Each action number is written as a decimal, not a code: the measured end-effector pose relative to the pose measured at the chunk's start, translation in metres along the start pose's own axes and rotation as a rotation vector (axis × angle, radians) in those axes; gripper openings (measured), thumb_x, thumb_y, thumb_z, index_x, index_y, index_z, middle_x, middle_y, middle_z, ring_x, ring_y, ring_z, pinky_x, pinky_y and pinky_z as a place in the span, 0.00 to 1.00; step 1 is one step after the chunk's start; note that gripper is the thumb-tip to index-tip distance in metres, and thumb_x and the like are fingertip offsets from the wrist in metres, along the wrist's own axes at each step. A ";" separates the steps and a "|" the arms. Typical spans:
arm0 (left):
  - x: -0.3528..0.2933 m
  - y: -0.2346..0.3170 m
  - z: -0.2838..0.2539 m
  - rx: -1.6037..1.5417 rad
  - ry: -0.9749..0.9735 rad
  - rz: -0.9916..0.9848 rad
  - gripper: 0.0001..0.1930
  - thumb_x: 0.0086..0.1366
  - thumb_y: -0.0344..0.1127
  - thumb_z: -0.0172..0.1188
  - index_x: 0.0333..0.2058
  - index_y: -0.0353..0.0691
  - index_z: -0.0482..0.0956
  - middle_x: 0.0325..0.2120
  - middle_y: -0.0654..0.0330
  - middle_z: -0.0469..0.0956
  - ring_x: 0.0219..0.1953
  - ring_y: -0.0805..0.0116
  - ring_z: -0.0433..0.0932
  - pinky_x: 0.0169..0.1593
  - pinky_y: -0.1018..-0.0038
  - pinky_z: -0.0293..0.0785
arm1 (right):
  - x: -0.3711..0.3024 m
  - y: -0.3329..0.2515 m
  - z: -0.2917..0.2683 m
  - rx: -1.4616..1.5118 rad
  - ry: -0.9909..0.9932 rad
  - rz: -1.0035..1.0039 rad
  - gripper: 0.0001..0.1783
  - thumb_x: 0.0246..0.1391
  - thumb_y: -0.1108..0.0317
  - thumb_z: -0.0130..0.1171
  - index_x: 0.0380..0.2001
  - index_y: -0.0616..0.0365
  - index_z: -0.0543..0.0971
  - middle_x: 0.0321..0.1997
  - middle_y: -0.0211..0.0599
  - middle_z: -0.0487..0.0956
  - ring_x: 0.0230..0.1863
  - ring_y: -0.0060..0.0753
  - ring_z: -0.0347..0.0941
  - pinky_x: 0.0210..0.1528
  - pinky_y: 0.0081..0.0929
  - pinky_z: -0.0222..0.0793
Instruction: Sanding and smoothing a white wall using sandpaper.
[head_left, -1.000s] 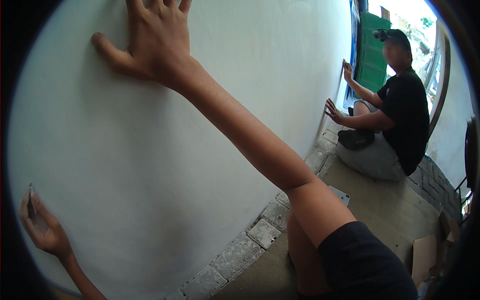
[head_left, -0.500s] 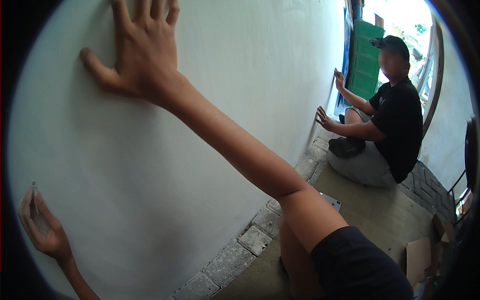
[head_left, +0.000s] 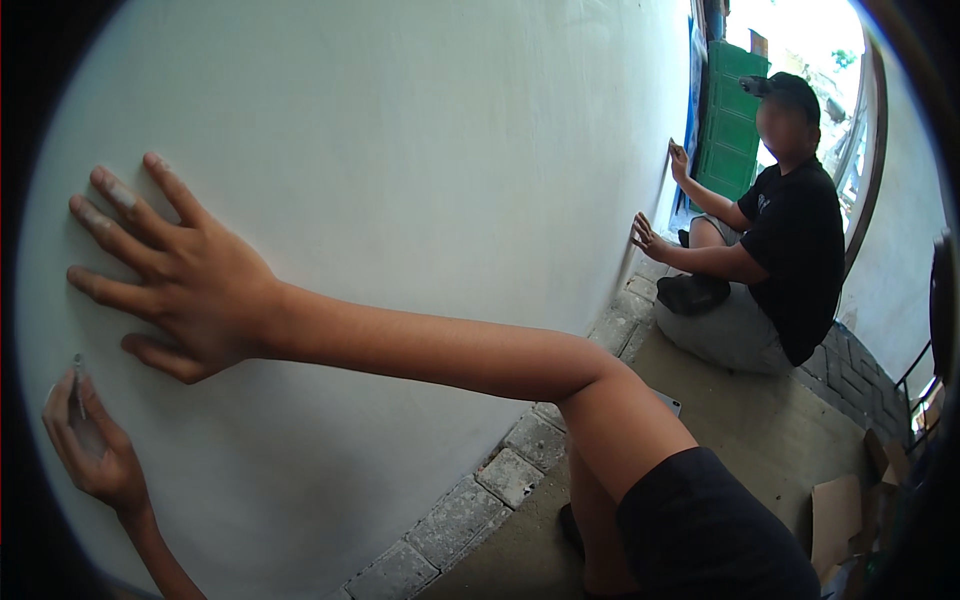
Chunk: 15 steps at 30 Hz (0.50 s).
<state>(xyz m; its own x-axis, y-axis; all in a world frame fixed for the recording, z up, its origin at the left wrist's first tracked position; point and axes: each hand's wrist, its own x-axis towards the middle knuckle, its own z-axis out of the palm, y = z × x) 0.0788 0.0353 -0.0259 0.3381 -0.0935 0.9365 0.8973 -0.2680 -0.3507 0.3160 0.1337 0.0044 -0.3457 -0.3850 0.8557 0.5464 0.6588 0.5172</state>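
My right hand point(head_left: 200, 280) lies flat against the off-white wall point(head_left: 430, 180), fingers spread and holding nothing. Whitish dust or paste coats two of its fingers. Just below and left of it, my left hand point(head_left: 105, 455) is closed around a thin greyish piece point(head_left: 79, 385), whose narrow tip sticks up past the fingertips. Most of that piece is hidden by the fingers, so its kind is unclear. The left hand is close to the wall, though contact cannot be made out.
Along the wall's foot runs a row of grey paving blocks point(head_left: 510, 478). Another person point(head_left: 800, 220) sits on the floor at the far right, both hands at the wall. Behind them stands a green panel point(head_left: 728, 125) by a bright opening. Cardboard pieces point(head_left: 836, 520) lie at lower right.
My right hand has swept down and to the left across the wall, nearing my left hand. The left hand, still holding the thin piece, has shifted slightly right.
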 end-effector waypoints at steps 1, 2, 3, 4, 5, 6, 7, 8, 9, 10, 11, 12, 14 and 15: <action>-0.003 0.000 0.000 0.027 -0.025 0.027 0.10 0.70 0.19 0.58 0.49 0.27 0.78 0.42 0.50 0.80 0.43 0.59 0.82 0.47 0.67 0.85 | 0.001 0.001 0.000 0.015 0.020 0.019 0.35 0.55 0.41 0.54 0.63 0.44 0.74 0.76 0.55 0.58 0.79 0.61 0.46 0.77 0.72 0.32; -0.005 -0.001 -0.001 0.039 -0.048 0.057 0.10 0.70 0.19 0.57 0.49 0.27 0.78 0.42 0.51 0.80 0.44 0.60 0.82 0.48 0.67 0.85 | 0.002 0.005 -0.001 0.026 -0.012 -0.004 0.35 0.55 0.41 0.54 0.63 0.43 0.74 0.76 0.55 0.59 0.79 0.62 0.47 0.77 0.71 0.33; -0.004 -0.004 -0.002 0.029 -0.101 0.137 0.10 0.70 0.19 0.57 0.49 0.27 0.78 0.42 0.51 0.80 0.44 0.60 0.82 0.49 0.67 0.86 | 0.005 0.009 -0.004 0.023 -0.021 -0.016 0.35 0.55 0.42 0.54 0.64 0.43 0.74 0.76 0.55 0.59 0.78 0.62 0.48 0.77 0.69 0.33; -0.004 -0.007 -0.003 0.072 -0.037 0.071 0.10 0.70 0.19 0.58 0.49 0.28 0.78 0.42 0.51 0.80 0.44 0.60 0.82 0.48 0.67 0.86 | 0.009 0.014 -0.008 0.026 -0.066 -0.030 0.35 0.55 0.42 0.54 0.64 0.43 0.74 0.76 0.55 0.59 0.78 0.62 0.48 0.77 0.68 0.34; 0.000 -0.012 -0.004 0.095 -0.010 0.054 0.10 0.70 0.19 0.58 0.49 0.28 0.78 0.42 0.51 0.80 0.44 0.60 0.82 0.48 0.68 0.86 | 0.013 0.024 -0.012 0.033 0.005 0.005 0.35 0.56 0.42 0.54 0.64 0.43 0.74 0.76 0.56 0.59 0.78 0.62 0.48 0.77 0.68 0.34; 0.002 -0.017 -0.005 0.094 0.029 0.031 0.10 0.69 0.19 0.58 0.49 0.28 0.78 0.42 0.51 0.80 0.44 0.61 0.82 0.47 0.68 0.86 | 0.019 0.037 -0.016 0.054 0.037 0.035 0.35 0.56 0.43 0.54 0.65 0.44 0.73 0.75 0.57 0.60 0.78 0.62 0.48 0.77 0.67 0.34; 0.004 -0.021 -0.006 0.102 0.033 0.023 0.11 0.69 0.18 0.59 0.49 0.28 0.78 0.42 0.51 0.81 0.44 0.61 0.82 0.47 0.68 0.86 | 0.024 0.047 -0.020 0.058 0.024 0.090 0.35 0.56 0.43 0.54 0.65 0.44 0.73 0.75 0.58 0.60 0.78 0.62 0.48 0.77 0.67 0.35; 0.004 -0.023 -0.006 0.087 0.054 0.005 0.11 0.69 0.18 0.59 0.49 0.28 0.78 0.42 0.51 0.81 0.44 0.61 0.82 0.46 0.68 0.85 | 0.027 0.053 -0.022 0.050 0.101 0.080 0.35 0.57 0.45 0.54 0.65 0.46 0.73 0.75 0.59 0.60 0.78 0.62 0.49 0.77 0.66 0.36; 0.003 -0.024 -0.006 0.059 0.107 -0.002 0.11 0.68 0.18 0.59 0.49 0.28 0.78 0.42 0.51 0.81 0.44 0.61 0.82 0.45 0.68 0.85 | 0.029 0.058 -0.023 0.021 0.129 0.091 0.34 0.57 0.47 0.54 0.65 0.47 0.73 0.74 0.61 0.60 0.78 0.61 0.50 0.77 0.65 0.37; 0.000 -0.024 -0.005 0.072 0.046 0.009 0.11 0.68 0.18 0.59 0.49 0.28 0.78 0.42 0.51 0.81 0.45 0.61 0.82 0.46 0.69 0.85 | 0.030 0.061 -0.022 -0.013 0.156 0.101 0.33 0.57 0.49 0.54 0.64 0.49 0.73 0.74 0.62 0.60 0.77 0.61 0.51 0.77 0.65 0.38; -0.004 -0.023 -0.004 0.069 0.014 0.036 0.12 0.68 0.18 0.60 0.49 0.27 0.78 0.43 0.51 0.81 0.45 0.60 0.82 0.47 0.69 0.85 | 0.030 0.061 -0.020 -0.010 0.161 0.104 0.33 0.58 0.49 0.54 0.64 0.50 0.74 0.74 0.63 0.60 0.77 0.62 0.51 0.77 0.65 0.38; -0.011 -0.020 -0.003 0.054 -0.013 0.036 0.12 0.68 0.18 0.60 0.50 0.27 0.78 0.43 0.50 0.81 0.45 0.60 0.82 0.48 0.69 0.85 | 0.029 0.061 -0.018 -0.009 0.168 0.107 0.32 0.58 0.50 0.54 0.64 0.50 0.74 0.74 0.63 0.60 0.77 0.63 0.51 0.77 0.64 0.38; -0.020 -0.018 -0.001 0.043 -0.061 0.075 0.13 0.68 0.19 0.59 0.51 0.27 0.78 0.44 0.50 0.81 0.46 0.60 0.82 0.50 0.68 0.85 | 0.028 0.060 -0.015 -0.013 0.175 0.108 0.32 0.58 0.51 0.54 0.63 0.51 0.74 0.73 0.64 0.60 0.77 0.64 0.51 0.77 0.64 0.38; -0.021 -0.019 -0.003 0.047 -0.148 0.101 0.13 0.68 0.19 0.59 0.51 0.27 0.78 0.45 0.50 0.81 0.46 0.60 0.82 0.51 0.68 0.85 | 0.028 0.061 -0.014 -0.016 0.174 0.107 0.32 0.58 0.51 0.54 0.63 0.51 0.74 0.73 0.64 0.60 0.77 0.64 0.51 0.77 0.65 0.38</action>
<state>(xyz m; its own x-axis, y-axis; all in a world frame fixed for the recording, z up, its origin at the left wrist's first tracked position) 0.0538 0.0397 -0.0384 0.4623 0.0255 0.8864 0.8676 -0.2193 -0.4462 0.3500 0.1537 0.0601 -0.1490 -0.4205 0.8950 0.5856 0.6917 0.4225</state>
